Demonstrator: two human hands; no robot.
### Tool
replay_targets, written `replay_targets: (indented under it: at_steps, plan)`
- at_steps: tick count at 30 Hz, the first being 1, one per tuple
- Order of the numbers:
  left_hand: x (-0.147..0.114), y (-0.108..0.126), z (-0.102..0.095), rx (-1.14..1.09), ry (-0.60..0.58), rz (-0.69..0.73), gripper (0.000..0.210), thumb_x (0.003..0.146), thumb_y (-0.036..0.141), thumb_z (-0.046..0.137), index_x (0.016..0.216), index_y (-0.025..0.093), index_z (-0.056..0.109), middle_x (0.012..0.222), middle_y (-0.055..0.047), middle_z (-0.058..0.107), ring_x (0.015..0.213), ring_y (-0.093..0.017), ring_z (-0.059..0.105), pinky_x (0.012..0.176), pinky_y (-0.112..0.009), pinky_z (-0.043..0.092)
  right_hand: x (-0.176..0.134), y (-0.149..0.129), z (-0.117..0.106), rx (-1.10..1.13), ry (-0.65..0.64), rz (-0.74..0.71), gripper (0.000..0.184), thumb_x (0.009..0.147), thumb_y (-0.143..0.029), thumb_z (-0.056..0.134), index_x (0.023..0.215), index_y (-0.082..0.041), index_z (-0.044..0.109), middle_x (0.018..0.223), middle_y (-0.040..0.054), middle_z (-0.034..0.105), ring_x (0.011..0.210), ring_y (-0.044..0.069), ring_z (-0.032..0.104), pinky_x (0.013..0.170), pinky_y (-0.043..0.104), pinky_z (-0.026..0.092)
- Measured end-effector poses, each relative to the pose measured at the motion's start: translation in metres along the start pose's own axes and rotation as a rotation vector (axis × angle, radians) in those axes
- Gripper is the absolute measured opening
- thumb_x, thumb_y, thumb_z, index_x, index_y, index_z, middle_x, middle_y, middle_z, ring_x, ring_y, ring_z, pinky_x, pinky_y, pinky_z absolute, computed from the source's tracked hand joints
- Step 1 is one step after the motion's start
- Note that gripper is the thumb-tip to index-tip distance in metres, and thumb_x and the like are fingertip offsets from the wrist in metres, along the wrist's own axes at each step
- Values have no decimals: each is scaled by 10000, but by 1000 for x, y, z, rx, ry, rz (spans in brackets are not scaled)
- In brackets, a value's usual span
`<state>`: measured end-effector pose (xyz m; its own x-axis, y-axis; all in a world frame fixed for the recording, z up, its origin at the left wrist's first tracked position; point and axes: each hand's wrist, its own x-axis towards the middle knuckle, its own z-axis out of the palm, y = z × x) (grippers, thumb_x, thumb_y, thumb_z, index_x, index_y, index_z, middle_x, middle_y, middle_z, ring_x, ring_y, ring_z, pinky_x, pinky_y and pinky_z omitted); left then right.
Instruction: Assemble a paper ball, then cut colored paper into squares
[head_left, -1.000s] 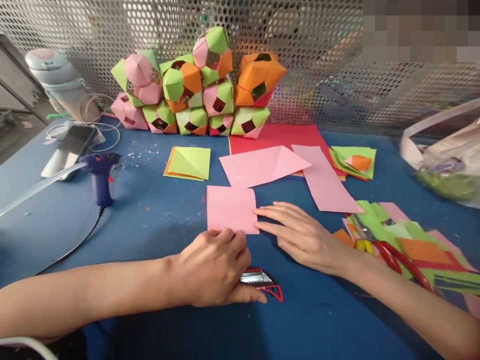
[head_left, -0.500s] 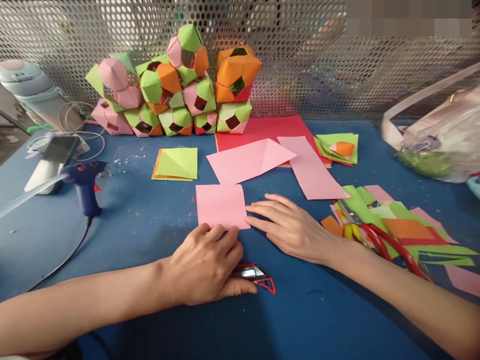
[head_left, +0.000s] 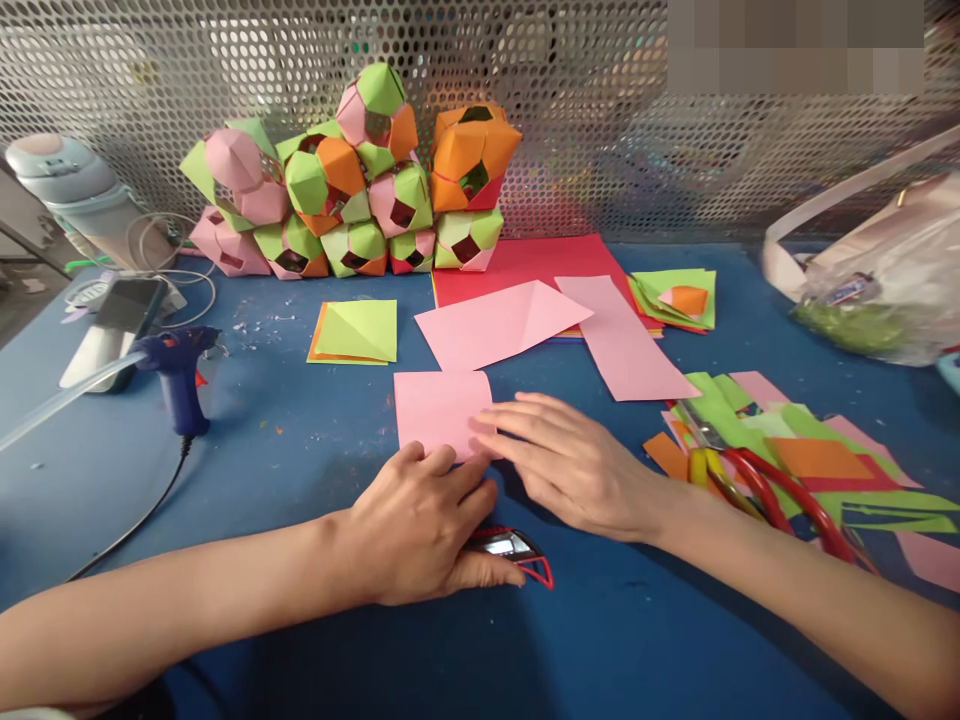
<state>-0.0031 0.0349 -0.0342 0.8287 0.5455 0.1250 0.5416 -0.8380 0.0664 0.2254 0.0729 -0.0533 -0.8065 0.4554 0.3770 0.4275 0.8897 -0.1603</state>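
A folded sheet of pink paper point(head_left: 439, 408) lies on the blue table, its right side rounded in a soft bend. My left hand point(head_left: 420, 525) holds down its near edge with bent fingers. Partly under that hand, by the thumb, is a utility knife point(head_left: 514, 545) with a red and black handle; the rest of it is hidden. My right hand point(head_left: 577, 465) has its fingers stretched out, and their tips rest on the right side of the pink paper.
Behind lie pink sheets point(head_left: 502, 325), a red sheet point(head_left: 532, 260), green squares point(head_left: 360, 330) and stacked paper shapes point(head_left: 352, 190). At left are a glue gun point(head_left: 180, 375), phone point(head_left: 124, 315) and bottle point(head_left: 82, 195). Scissors point(head_left: 757, 490) lie on paper scraps point(head_left: 817, 455) at right, near a bag point(head_left: 900, 250).
My right hand has moved left, its fingertips going from beside the pink paper's edge onto it. My left hand has barely shifted.
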Motion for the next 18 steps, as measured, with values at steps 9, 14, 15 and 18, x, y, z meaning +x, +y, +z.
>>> replay_targets:
  at_steps: [9,14,15,18]
  plan:
    - [0,-1,2,-32,19,22,680,897,737,284,1019,157,617,1029,-88,678,799,-205,546,690,-354,412,24,27,18,170,-381,79,801,959,-645,203,1527,-81,205,1594,179,184,1490,255,107,1203,550,120]
    - [0,-1,1,-16,16,28,673,903,731,274,974,163,627,1080,-109,672,803,-211,553,681,-350,401,37,49,25,104,-355,74,787,951,-653,271,1543,-144,176,1592,147,195,1487,250,125,1210,537,79]
    - [-1,-1,1,-11,20,30,675,903,731,272,977,163,629,1089,-112,671,805,-213,555,682,-352,402,38,50,25,104,-354,76,777,952,-648,278,1544,-155,177,1589,142,204,1485,252,138,1209,542,78]
    - [-1,-1,2,0,31,28,683,902,734,268,978,161,633,1077,-111,676,805,-217,559,677,-356,407,41,47,20,127,-340,103,747,963,-628,281,1545,-170,184,1586,132,212,1483,247,147,1210,535,81]
